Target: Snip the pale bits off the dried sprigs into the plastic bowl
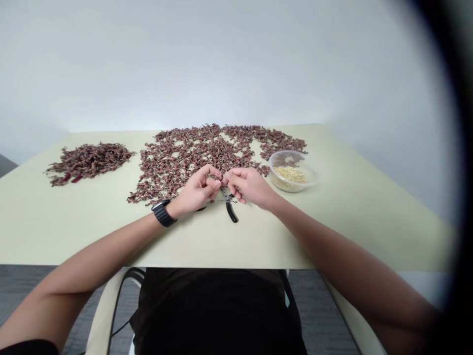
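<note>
My left hand [197,190] and my right hand [248,186] meet at the fingertips above the front edge of a spread layer of small reddish-brown dried pieces [195,158]. Both sets of fingers pinch a tiny brownish piece [214,176], too small to identify. Just below the fingertips lie small metal pliers [226,196] with black handles. One handle points toward me, and the other runs under my left palm. I cannot tell whether either hand grips them. A black watch [162,213] circles my left wrist.
A heap of the same dried pieces [88,162] lies at the left of the pale green table [84,227]. A round clear plastic tub [291,170] holding pale yellow bits stands to the right of my hands. My dark-clothed torso and a chair lie below the table's near edge.
</note>
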A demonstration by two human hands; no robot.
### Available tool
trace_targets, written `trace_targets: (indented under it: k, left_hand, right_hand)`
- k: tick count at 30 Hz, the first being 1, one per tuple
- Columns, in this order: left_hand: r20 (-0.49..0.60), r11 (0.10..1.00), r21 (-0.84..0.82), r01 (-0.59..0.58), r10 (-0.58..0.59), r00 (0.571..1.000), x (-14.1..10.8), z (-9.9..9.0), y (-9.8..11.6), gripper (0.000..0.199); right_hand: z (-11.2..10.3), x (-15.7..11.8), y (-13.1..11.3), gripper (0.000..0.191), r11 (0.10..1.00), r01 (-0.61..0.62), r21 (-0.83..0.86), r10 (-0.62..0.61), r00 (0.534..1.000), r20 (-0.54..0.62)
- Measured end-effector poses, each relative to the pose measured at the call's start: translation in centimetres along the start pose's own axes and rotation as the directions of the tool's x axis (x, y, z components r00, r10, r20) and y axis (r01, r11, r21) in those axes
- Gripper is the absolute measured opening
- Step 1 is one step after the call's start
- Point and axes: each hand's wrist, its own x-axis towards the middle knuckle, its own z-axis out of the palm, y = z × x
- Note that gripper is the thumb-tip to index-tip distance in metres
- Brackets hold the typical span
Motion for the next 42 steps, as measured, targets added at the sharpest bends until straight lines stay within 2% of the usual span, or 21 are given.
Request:
trace_targets:
  k: [2, 5, 7, 13, 18, 20, 22, 25, 28, 32, 37, 39, 42]
  left_hand:
    - [-0.003, 1.0, -0.026, 0.005, -0.005, 1.0, 0.1, 0.0, 0.0, 0.037]
    - [0.002, 0.998, -0.061, 0.024, -0.024, 1.0, 0.2, 0.1, 0.2, 0.035]
    - [-0.003, 0.996, -0.073, 0.051, -0.051, 0.999, 0.2, 0.1, 0.4, 0.033]
    - [-0.082, 0.997, -0.05, 0.066, -0.07, 0.994, 0.4, -0.3, 0.5, 0.034]
    - [-0.135, 0.998, -0.013, 0.064, -0.065, 0.989, 0.6, -0.8, -0.2, 0.031]
    - [-0.168, 0.998, 0.016, 0.06, -0.056, 0.984, 0.7, -1.0, -0.6, 0.03]
    - [-0.197, 0.997, 0.044, 0.059, -0.049, 0.979, 0.7, -1.2, -0.8, 0.031]
    - [-0.206, 0.997, 0.051, 0.065, -0.053, 0.977, 0.7, -1.3, -1.1, 0.032]
    - [-0.199, 0.996, 0.059, 0.068, -0.055, 0.979, 0.7, -1.2, -1.1, 0.033]
    - [-0.193, 0.993, 0.083, 0.078, -0.06, 0.979, 0.6, -1.1, -1.1, 0.032]
    - [-0.198, 0.992, 0.092, 0.089, -0.069, 0.978, 0.7, -1.1, -1.1, 0.031]
    - [-0.198, 0.992, 0.09, 0.09, -0.071, 0.978, 0.7, -1.1, -1.1, 0.031]
    - [-0.2, 0.991, 0.092, 0.092, -0.072, 0.977, 0.6, -1.1, -1.1, 0.03]
  right_hand:
    - [0.0, -0.2, -0.1, 0.027, 0.98, 0.102, -0.173, -0.115, 0.991, -0.067]
    - [0.0, -0.5, -0.2, 0.018, 0.872, 0.257, -0.416, -0.335, 0.934, -0.124]
    - [0.0, -0.6, -0.3, 0.016, 0.827, 0.288, -0.483, -0.39, 0.913, -0.123]
    - [-0.6, 0.0, 0.1, 0.019, 0.802, 0.229, -0.551, -0.387, 0.902, -0.19]
    - [-2.0, 0.5, 0.4, 0.016, 0.792, 0.144, -0.594, -0.331, 0.918, -0.218]
    - [-2.7, 0.7, 0.8, 0.012, 0.761, 0.123, -0.637, -0.299, 0.938, -0.176]
    - [-3.2, 1.0, 1.6, 0.007, 0.708, 0.129, -0.694, -0.247, 0.966, -0.071]
    - [-3.5, 1.7, 3.0, 0.005, 0.642, 0.149, -0.752, -0.215, 0.977, 0.009]
    - [-3.5, 2.2, 3.9, 0.005, 0.609, 0.138, -0.781, -0.229, 0.973, -0.007]
    - [-3.6, 2.2, 3.9, 0.003, 0.567, 0.084, -0.819, -0.228, 0.972, -0.058]
    - [-3.5, 1.4, 3.1, 0.013, 0.45, 0.016, -0.893, -0.303, 0.943, -0.136]
    - [-3.1, 1.2, 2.9, 0.015, 0.452, 0.048, -0.891, -0.316, 0.942, -0.11]
    - [-2.6, 1.5, 3.0, 0.013, 0.503, 0.103, -0.858, -0.282, 0.958, -0.05]
